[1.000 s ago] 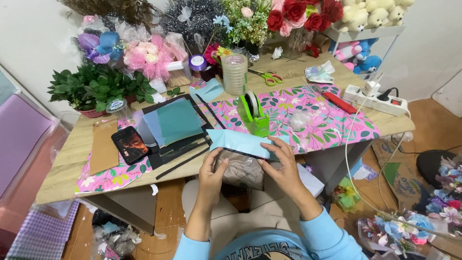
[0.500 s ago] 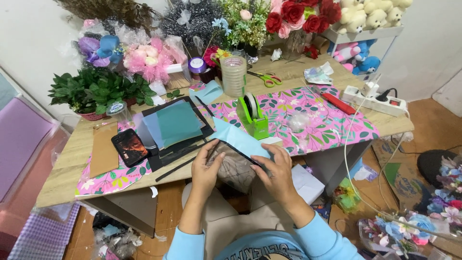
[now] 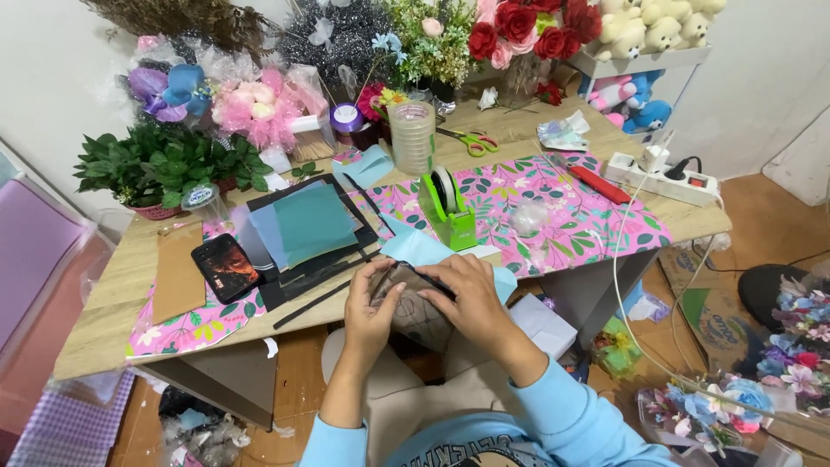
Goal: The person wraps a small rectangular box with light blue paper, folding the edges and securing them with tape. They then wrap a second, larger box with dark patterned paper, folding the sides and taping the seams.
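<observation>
Head view: left hand (image 3: 370, 313) and right hand (image 3: 467, 298) both gripping light blue paper (image 3: 415, 251), now lower, nearer the lap than before.

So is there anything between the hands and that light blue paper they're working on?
Nothing visible. The left hand and the right hand both touch the light blue paper at the near edge of the table. The green tape dispenser stands behind it, apart.
</observation>
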